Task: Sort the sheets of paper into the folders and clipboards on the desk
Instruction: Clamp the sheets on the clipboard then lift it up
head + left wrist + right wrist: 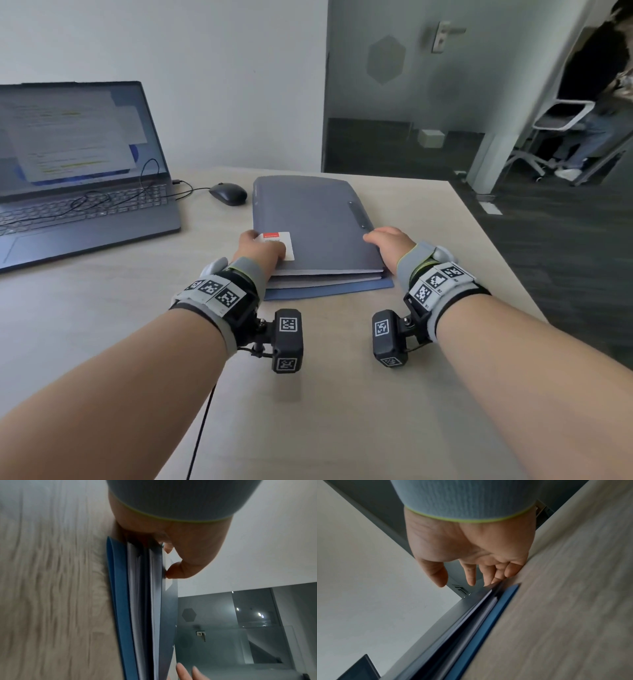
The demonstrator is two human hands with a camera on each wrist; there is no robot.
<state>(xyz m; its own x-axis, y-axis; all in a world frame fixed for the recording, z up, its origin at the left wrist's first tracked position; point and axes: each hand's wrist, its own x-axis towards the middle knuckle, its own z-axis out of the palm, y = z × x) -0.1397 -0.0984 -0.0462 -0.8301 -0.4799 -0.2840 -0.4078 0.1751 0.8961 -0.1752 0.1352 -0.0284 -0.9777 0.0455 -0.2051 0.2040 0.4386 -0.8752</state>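
Note:
A stack of folders lies mid-desk. On top is a dark grey folder (315,219) (169,615) (431,632) with a white and red label (281,244). White sheets (325,273) (133,588) show along its near edge, and a blue folder (329,291) (120,601) (488,622) lies at the bottom. My left hand (260,250) (188,555) grips the stack's near left corner, thumb pressed on the grey cover. My right hand (390,243) (471,561) is at the near right edge, its relaxed fingers touching the stack's side and holding nothing.
An open laptop (78,171) with a thin cable across its keys stands at the left, a black mouse (227,193) beside the stack. The desk (308,394) ends close to the right of the stack. A seated person (599,102) is far back right.

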